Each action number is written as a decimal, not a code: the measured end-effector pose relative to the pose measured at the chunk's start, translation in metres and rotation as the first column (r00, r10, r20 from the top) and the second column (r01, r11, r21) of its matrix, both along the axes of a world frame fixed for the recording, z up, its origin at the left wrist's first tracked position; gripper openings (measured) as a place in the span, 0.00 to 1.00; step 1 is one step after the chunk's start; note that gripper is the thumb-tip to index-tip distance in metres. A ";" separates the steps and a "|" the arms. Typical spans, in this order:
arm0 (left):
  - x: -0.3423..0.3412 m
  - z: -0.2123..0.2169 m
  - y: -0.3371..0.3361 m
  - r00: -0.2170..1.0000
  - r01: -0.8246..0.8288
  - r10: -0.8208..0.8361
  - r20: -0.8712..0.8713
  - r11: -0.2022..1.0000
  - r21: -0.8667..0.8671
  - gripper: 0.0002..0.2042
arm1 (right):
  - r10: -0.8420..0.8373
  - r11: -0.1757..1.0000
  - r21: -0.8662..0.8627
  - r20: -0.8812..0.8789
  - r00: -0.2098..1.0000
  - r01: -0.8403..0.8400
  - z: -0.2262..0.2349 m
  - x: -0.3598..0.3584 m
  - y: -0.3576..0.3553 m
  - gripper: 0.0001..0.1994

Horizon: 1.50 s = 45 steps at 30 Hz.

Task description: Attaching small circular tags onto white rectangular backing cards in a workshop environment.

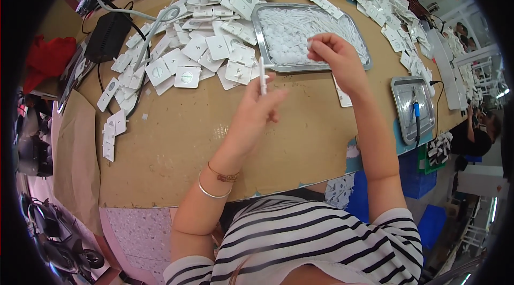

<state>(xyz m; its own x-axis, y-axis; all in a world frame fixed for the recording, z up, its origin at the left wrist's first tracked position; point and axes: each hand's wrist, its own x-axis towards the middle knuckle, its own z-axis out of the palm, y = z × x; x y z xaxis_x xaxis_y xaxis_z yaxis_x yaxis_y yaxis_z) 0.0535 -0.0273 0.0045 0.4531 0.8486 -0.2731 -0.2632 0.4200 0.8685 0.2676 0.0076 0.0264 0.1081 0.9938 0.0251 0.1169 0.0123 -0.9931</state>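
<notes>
Brown-topped table carries a loose heap of white plastic pieces ahead and left of the left hand, which is clamped on one white piece seen edge-on. Right hand is raised at a metal tray of small white parts, fingers curled; whether they grip anything cannot be told.
</notes>
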 end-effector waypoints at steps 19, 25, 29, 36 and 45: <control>0.000 0.008 -0.003 0.943 0.294 -0.279 0.180 0.954 -0.060 0.18 | 0.029 0.971 0.221 0.255 0.967 -0.088 -0.010 -0.049 -0.068 0.06; -0.002 0.006 -0.002 0.944 0.301 -0.290 0.155 0.952 -0.050 0.18 | -0.043 0.991 0.135 0.234 0.971 0.011 -0.011 -0.064 -0.070 0.08; -0.003 0.004 -0.001 0.943 0.304 -0.293 0.158 0.952 -0.047 0.18 | -0.089 0.995 0.073 0.290 0.953 0.071 -0.006 -0.072 -0.072 0.08; -0.005 0.006 0.000 0.938 0.305 -0.294 0.181 0.952 -0.036 0.18 | -0.124 0.992 0.058 0.349 0.929 0.111 0.000 -0.076 -0.072 0.09; -0.003 0.008 -0.003 0.934 0.326 -0.323 0.152 0.945 0.004 0.18 | -0.214 0.977 0.067 0.245 0.946 0.203 0.004 -0.079 -0.074 0.10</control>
